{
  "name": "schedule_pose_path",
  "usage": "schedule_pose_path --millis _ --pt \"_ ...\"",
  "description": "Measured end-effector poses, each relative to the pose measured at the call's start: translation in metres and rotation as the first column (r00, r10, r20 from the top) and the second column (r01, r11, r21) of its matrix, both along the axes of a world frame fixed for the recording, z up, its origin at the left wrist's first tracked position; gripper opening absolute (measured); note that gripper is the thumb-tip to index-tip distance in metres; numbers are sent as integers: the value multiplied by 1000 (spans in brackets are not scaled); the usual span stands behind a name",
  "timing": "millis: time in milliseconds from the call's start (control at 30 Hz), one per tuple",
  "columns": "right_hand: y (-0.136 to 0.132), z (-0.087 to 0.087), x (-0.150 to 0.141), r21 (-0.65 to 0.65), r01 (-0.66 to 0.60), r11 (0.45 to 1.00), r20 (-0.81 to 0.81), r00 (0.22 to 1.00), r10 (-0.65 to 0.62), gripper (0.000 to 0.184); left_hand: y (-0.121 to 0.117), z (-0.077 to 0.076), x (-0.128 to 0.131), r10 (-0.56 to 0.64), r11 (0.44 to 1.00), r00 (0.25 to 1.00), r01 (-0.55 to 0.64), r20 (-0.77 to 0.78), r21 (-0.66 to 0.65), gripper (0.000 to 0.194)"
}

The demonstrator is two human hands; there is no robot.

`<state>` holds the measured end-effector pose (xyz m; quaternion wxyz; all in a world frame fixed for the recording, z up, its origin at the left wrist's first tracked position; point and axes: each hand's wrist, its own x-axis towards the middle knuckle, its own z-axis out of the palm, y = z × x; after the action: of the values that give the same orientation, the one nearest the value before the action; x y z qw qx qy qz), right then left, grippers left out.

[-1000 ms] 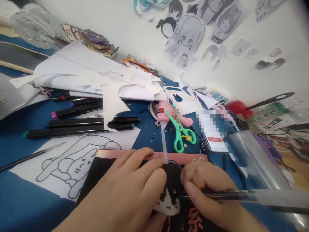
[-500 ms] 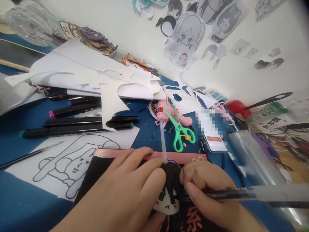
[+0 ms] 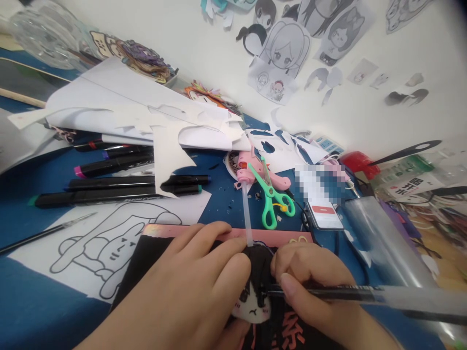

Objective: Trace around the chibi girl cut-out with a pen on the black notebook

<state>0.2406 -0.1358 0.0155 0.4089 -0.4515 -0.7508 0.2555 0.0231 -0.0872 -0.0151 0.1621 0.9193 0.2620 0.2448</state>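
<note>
Right hand [image 3: 315, 277] pinches black pen [image 3: 343, 293], tip by dark hair [image 3: 256, 265]. Doll head [image 3: 255, 317] at 6 o'clock in view. Left hand [image 3: 195, 287] at its 9 o'clock; cannot tell pinch. Mouth, pink cheeks done; pen work looks unfinished.

Gap between my left hand [image 3: 197, 277] and right hand [image 3: 317, 272] filled by small black-haired head [image 3: 255, 313]. Pen [image 3: 339, 293] juts rightward past my right hand, barring low crossing there. Straight ahead: glue stick [image 3: 247, 216], green scissors [image 3: 271, 192], pink glue gun [image 3: 280, 183] in way. Phone [image 3: 326, 222] ahead of right hand. Passage: bare blue tabletop [image 3: 219, 206] between markers [image 3: 105, 200] and glue stick; more lower left, below drawing sheet [image 3: 40, 260].
</note>
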Motion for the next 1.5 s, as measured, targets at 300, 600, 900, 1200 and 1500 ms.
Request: schedule_pose_path --millis 300,600,900,1200,1500 --pt "2 2 -3 13 27 1000 15 1000 -27 35 0 8 -3 -28 998 999 26 33 54 8" --pt "2 4 -3 37 67 997 53 996 -69 33 0 18 -5 -28 998 998 31 -47 53 20" --pt "2 5 -3 34 118 992 129 984 -122 36 -2 15 -5 -22 998 999 25 -39 66 27" --pt "2 5 -5 16 147 989 62 987 -147 34 0 15 -5 -33 998 999 34 -29 60 26" --pt "2 4 -6 7 162 987 21 986 -163 32 -1 16 -5 -29 998 999 30 -28 47 24"
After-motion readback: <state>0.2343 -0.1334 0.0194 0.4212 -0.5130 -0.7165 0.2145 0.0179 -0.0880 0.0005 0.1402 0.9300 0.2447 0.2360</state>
